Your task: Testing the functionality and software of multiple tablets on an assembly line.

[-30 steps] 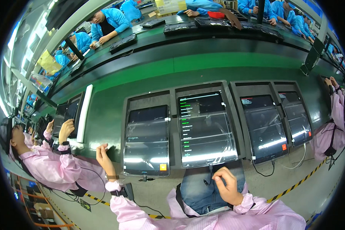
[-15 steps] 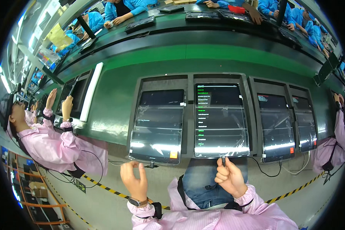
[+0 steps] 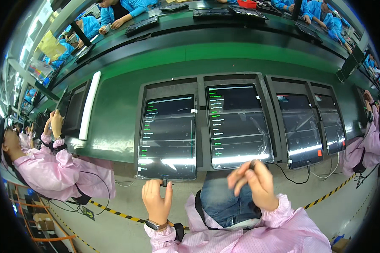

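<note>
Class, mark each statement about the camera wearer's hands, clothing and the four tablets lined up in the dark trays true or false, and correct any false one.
1. The left hand is at the lower edge of the leftmost tablet. True.
2. The right hand lies flat on the rightmost tablet. False: it is by the lower edge of the second tablet from the left.
3. A watch is on the left wrist. True.
4. The wearer's sleeves are blue. False: they are pink.
</note>
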`<state>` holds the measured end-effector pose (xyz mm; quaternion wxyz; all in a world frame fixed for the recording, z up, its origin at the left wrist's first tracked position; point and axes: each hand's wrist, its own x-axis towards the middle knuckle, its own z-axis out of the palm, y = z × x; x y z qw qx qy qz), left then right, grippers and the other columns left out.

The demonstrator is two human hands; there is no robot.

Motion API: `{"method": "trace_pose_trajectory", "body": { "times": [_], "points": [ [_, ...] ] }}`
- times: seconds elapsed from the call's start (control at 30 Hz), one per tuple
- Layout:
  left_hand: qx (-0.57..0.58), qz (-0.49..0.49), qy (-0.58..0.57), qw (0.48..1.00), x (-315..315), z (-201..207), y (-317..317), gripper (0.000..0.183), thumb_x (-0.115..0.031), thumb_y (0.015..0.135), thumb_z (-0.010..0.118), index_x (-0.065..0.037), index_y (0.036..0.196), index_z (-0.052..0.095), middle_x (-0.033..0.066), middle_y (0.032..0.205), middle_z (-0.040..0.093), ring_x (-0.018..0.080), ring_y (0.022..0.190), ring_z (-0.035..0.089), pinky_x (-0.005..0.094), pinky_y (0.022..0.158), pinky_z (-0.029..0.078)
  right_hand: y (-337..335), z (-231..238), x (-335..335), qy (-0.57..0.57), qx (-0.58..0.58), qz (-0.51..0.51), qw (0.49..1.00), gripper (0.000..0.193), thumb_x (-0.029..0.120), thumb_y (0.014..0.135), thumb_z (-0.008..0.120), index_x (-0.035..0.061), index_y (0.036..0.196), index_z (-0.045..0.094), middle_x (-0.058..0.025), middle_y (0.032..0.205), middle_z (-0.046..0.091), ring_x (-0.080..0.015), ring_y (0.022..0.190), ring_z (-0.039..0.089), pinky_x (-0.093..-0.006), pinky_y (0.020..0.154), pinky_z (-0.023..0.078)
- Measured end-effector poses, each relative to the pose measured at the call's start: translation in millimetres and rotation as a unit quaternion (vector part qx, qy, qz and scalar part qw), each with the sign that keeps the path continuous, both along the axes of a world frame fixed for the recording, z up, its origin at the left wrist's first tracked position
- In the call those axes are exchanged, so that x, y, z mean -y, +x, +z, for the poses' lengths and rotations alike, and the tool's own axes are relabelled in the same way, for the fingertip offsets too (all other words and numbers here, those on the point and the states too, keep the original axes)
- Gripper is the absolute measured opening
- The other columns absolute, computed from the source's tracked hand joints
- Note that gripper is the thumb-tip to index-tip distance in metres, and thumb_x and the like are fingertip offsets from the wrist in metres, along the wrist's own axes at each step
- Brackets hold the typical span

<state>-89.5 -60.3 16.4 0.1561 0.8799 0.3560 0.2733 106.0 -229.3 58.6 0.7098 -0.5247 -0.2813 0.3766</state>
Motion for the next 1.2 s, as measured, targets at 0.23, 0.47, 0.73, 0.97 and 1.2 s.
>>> {"method": "trace_pose_trajectory", "body": {
  "times": [0.23,0.47,0.73,0.97,1.2],
  "points": [
    [0.020,-0.034,0.000,0.999,-7.5,-4.6,-3.1,0.013,-0.008,0.075,0.063,-0.003,0.073,0.051,0.0103,0.068,0.050,0.0288,0.065,0.048,0.0359,0.061,0.036,34.1,-3.8,-39.7,-0.126,0.449,-0.122,0.876,0.015,0.008,0.091,0.044,-0.0025,0.095,0.053,-0.0127,0.105,0.062,-0.0296,0.116,0.044,-0.0427,0.099,0.030],
    [0.128,0.027,-0.044,0.990,-13.7,-8.9,-30.2,0.009,-0.002,0.080,0.051,0.000,0.072,0.050,0.0093,0.064,0.047,0.0210,0.056,0.043,0.0316,0.054,0.034,35.6,-13.1,-49.8,-0.162,0.536,-0.125,0.819,0.016,0.011,0.091,0.043,-0.0012,0.093,0.053,-0.0111,0.103,0.063,-0.0283,0.118,0.045,-0.0521,0.106,0.016],
    [0.059,-0.017,0.009,0.998,-69.4,46.3,-4.2,0.026,-0.014,0.094,0.039,0.002,0.107,0.055,0.0123,0.111,0.060,0.0295,0.114,0.047,0.0405,0.102,0.028,26.1,-18.9,-2.3,-0.006,0.368,-0.205,0.907,0.017,0.007,0.090,0.035,0.0000,0.078,0.045,-0.0146,0.088,0.064,-0.0267,0.090,0.055,-0.0357,0.082,0.043],
    [-0.045,-0.083,-0.003,0.996,-86.8,35.7,8.9,0.032,-0.020,0.096,0.031,0.000,0.113,0.049,0.0087,0.109,0.063,0.0270,0.116,0.047,0.0420,0.108,0.018,5.7,-52.3,59.3,-0.084,0.236,-0.293,0.923,0.022,0.015,0.097,0.030,0.0020,0.082,0.039,-0.0147,0.076,0.059,-0.0167,0.064,0.053,-0.0280,0.062,0.044],
    [0.113,0.092,-0.210,0.967,-116.8,33.6,1.3,0.023,-0.020,0.094,0.046,0.002,0.095,0.045,0.0153,0.092,0.064,0.0208,0.070,0.057,0.0329,0.065,0.045,9.8,-54.6,95.9,-0.104,0.096,-0.255,0.957,0.024,0.022,0.099,0.031,0.0048,0.084,0.039,-0.0081,0.069,0.052,-0.0079,0.052,0.046,-0.0187,0.045,0.035]
  ]
}}
